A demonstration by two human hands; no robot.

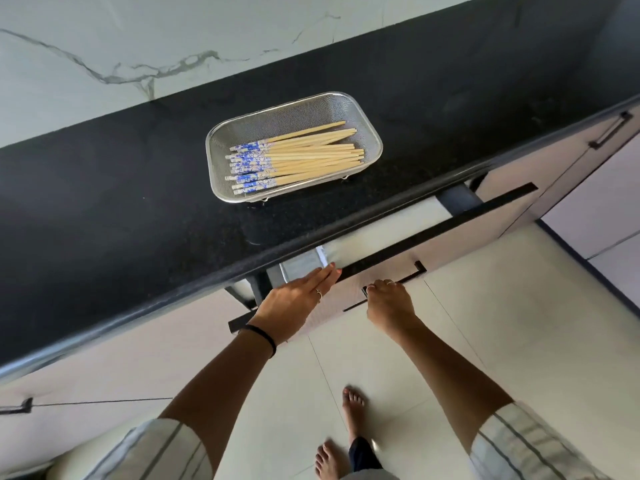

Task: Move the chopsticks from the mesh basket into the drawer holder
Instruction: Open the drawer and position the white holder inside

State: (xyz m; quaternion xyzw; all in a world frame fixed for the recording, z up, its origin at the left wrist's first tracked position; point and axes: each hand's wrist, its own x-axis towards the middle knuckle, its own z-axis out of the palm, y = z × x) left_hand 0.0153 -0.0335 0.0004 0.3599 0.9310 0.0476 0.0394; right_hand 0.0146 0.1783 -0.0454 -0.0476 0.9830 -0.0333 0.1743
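Observation:
Several bamboo chopsticks [304, 157] with blue-and-white patterned ends lie side by side in a silver mesh basket [367, 133] on the black countertop [138, 209]. Below the counter edge a drawer [398, 251] stands partly pulled out, its black top edge showing. Inside it I see part of a pale holder [304, 265]; the rest is hidden under the counter. My left hand [294, 299] lies flat on the drawer's top edge, fingers extended over the opening. My right hand [388, 303] is closed around the black drawer handle [412, 273].
A white marble-look wall [138, 46] rises behind the counter. Pale cabinet fronts with black handles [609, 131] run to the right and lower left. Light floor tiles and my bare feet [349, 410] are below.

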